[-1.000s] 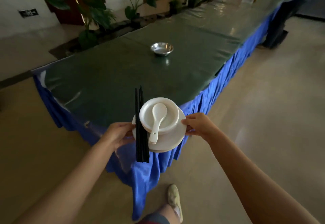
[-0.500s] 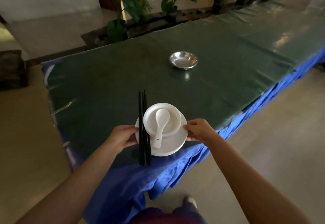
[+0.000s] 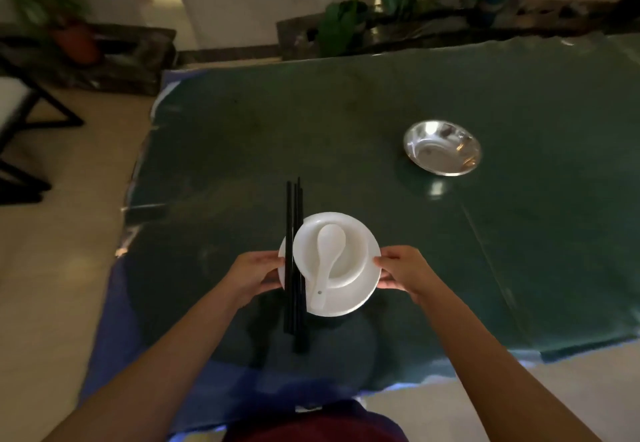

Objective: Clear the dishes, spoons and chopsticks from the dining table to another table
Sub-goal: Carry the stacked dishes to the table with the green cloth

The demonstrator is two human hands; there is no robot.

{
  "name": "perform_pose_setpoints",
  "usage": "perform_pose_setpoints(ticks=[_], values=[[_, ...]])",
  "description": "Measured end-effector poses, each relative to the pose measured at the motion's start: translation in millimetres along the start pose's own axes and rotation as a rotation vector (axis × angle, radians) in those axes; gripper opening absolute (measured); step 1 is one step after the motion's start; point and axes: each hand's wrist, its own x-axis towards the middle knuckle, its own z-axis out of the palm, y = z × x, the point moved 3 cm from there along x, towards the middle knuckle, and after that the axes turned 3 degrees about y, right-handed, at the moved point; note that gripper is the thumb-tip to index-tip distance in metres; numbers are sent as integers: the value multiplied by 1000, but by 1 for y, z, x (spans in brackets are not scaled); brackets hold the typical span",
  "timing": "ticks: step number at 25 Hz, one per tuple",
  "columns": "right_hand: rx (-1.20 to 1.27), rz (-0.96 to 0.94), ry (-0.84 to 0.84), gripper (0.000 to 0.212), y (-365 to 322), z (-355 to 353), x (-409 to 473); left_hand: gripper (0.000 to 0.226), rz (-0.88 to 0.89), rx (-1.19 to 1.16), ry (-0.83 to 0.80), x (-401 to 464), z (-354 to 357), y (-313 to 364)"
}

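Left hand (image 3: 250,273) and right hand (image 3: 404,270) fingers grasp opposite rims of round white plate (image 3: 349,297) carrying white bowl (image 3: 353,251), white ceramic spoon (image 3: 327,261), black chopsticks (image 3: 294,303) above green-covered bench (image 3: 346,122).

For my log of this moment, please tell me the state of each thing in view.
White plate: held at both edges.
White bowl: upright on plate.
White spoon: lying in bowl.
Black chopsticks: across plate's left side.
Left hand: gripping plate.
Right hand: gripping plate.
Steel bowl: upright, empty, on table.

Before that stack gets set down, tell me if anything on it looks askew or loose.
The black chopsticks lie loose across the white plate's left side, overhanging front and back. The spoon handle juts over the bowl rim. Nothing spilled or broken.
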Motion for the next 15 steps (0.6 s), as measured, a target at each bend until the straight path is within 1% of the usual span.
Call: perform_pose_setpoints(ticks=[4, 6, 11, 15], values=[[-21, 37, -77, 12, -2, -8, 35, 10, -25, -64, 102, 15, 11, -12], [-18, 80, -110, 12, 4, -6, 47, 11, -57, -43, 152, 23, 13, -21], [-38, 183, -136, 17, 28, 6, 65, 13, -115, -6, 213, 35, 9, -42], [-46, 201, -129, 21, 32, 8, 72, 13, -124, -8, 199, 40, 10, -47]])
